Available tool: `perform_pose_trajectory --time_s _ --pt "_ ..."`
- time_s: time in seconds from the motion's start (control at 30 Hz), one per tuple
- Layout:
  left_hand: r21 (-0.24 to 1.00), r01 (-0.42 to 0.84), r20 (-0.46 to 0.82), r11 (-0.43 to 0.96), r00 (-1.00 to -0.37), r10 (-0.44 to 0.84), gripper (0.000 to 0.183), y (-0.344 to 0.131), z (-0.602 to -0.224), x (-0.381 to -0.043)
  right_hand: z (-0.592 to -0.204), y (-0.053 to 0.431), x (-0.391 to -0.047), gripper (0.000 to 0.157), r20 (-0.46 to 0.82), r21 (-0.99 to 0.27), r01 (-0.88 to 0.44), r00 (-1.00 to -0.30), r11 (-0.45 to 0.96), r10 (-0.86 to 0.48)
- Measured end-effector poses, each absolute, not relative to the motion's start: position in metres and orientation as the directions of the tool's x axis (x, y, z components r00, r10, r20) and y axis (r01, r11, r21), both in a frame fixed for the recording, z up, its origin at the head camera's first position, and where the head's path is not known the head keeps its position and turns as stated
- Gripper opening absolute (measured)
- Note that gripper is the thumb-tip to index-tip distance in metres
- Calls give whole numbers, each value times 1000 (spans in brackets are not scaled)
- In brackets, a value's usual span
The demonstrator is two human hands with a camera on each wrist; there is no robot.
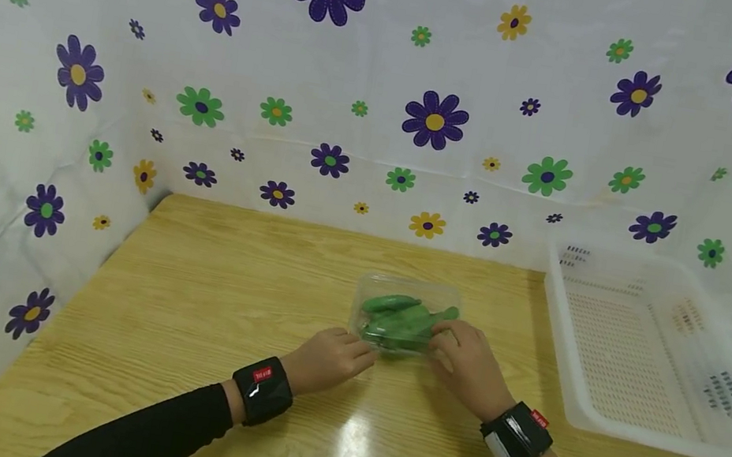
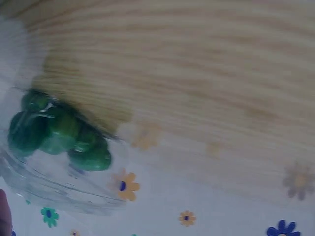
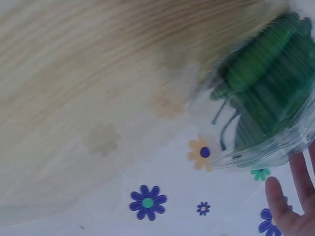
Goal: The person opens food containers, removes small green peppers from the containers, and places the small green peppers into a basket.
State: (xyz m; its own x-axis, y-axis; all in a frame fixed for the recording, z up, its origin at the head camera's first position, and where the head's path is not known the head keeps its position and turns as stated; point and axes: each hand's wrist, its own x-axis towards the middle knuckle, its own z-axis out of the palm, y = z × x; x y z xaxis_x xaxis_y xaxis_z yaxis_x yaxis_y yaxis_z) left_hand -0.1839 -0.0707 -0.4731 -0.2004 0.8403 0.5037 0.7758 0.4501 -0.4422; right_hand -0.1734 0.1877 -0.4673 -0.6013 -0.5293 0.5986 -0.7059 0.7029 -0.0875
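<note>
A clear plastic box (image 1: 410, 290) sits at the middle of the table with several green peppers (image 1: 401, 322) inside. In the right wrist view, thin stems show on the green peppers (image 3: 261, 64) through the clear wall. My left hand (image 1: 329, 360) pinches the box's near left corner, fingers bent; only a fingertip (image 2: 4, 214) appears in the left wrist view, beside the box (image 2: 64, 194). At the right end, my right hand (image 1: 470, 365) holds the box's edge between thumb and fingers, the fingertips partly hidden behind the plastic in its wrist view.
To the right stands a white perforated plastic basket (image 1: 558, 331), close to the right forearm. The wooden table (image 1: 245, 265) backs onto a white flower-print cloth (image 1: 378, 63), which also hangs along the left and right sides.
</note>
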Motion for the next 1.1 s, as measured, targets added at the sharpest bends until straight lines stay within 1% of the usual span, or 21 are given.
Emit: perform_pose_trajectory --time_s 0.1,0.2,0.43,0.57,0.7,0.9,1.0,1.1 --pt "-441 763 458 473 -262 849 20 -61 -475 -184 -470 191 -176 33 597 -93 -716 -596 692 -537" --pt "-433 745 448 508 -311 838 18 -54 -478 -184 -471 191 -178 29 590 -87 -726 -590 683 -551" --pt "-451 674 485 585 -365 794 11 -39 -479 -182 -470 191 -179 27 595 -82 -728 -584 681 -552" --pt "-434 663 486 610 -399 778 3 -33 -479 -184 -470 193 -180 25 592 -80 -726 -586 683 -553" --pt "-424 667 483 612 -405 776 7 -29 -478 -189 -471 197 -182 23 574 -61 -736 -578 674 -580" --pt "-420 684 475 596 -394 787 10 -26 -479 -193 -473 210 -180 28 542 23 -722 -572 692 -615" --pt "-425 683 483 594 -384 787 11 -27 -480 -193 -474 214 -180 25 537 47 -713 -572 699 -620" --pt "-426 680 494 596 -377 783 11 -27 -480 -193 -475 215 -181 22 549 59 -718 -557 694 -623"
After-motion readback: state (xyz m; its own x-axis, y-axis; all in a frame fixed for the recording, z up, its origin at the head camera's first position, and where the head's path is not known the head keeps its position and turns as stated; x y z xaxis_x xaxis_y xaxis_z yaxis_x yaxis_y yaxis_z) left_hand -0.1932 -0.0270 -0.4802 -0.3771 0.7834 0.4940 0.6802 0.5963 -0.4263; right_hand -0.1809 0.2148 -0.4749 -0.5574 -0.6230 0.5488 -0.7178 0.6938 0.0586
